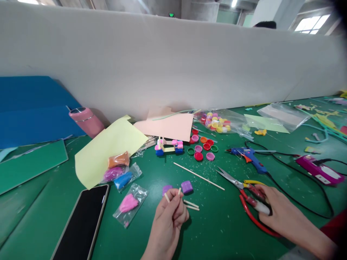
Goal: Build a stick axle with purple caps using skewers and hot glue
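Short pale wooden sticks are pinched in my left hand, their tips poking up between the fingers. Two more short sticks lie just right of that hand, and two purple blocks sit beyond it. My right hand is closed on the handles of the scissors, whose blades are slightly apart and point to the back left. One long thin stick lies between the hands and a small pink, blue and wooden model.
Colored rings, a blue glue gun with its cable and a magenta power socket are at the right. To the left are a phone, clay packets, a yellow sheet and a pink bottle. A white partition stands behind.
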The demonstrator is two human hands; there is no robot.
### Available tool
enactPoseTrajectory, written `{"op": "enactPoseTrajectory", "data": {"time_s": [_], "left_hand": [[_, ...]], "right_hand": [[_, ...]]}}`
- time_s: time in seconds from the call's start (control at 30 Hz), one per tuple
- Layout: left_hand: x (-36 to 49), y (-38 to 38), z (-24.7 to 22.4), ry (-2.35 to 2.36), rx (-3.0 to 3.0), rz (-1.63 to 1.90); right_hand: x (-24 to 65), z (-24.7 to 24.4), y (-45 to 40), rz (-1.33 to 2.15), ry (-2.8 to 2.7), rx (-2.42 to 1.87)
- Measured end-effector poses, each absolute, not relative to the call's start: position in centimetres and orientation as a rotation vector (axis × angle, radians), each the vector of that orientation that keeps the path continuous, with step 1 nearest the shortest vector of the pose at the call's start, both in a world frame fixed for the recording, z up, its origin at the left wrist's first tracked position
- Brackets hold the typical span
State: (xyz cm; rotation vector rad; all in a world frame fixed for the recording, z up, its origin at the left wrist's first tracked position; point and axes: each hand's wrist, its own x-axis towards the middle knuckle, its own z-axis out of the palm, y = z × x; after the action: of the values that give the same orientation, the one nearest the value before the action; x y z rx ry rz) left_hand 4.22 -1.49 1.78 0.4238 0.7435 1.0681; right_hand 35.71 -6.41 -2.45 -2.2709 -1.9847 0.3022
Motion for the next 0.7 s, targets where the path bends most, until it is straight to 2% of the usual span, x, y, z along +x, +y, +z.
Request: {"op": "enactPoseTrajectory", "data": {"time_s": [0.13, 0.4, 0.57, 0.7], "left_hand": [[4.2, -1.5, 1.8, 0.732, 0.426, 1.056], [4.2, -1.4, 1.2, 0.667, 0.481, 1.052], [4.0, -1.5, 1.1, 0.664, 0.495, 1.077], [3.7, -1.7, 1.1, 0.655, 0.492, 1.096]], "right_hand": [[35.5, -1.7, -6.2, 0.443, -1.867, -2.257], [28.5, 2.6, -5.5, 0.769, -1.883, -1.815], [23.7, 4.3, -5.1, 1.016, -1.747, -1.823], [22.4, 4.7, -5.0, 1.022, -1.859, -1.862]]}}
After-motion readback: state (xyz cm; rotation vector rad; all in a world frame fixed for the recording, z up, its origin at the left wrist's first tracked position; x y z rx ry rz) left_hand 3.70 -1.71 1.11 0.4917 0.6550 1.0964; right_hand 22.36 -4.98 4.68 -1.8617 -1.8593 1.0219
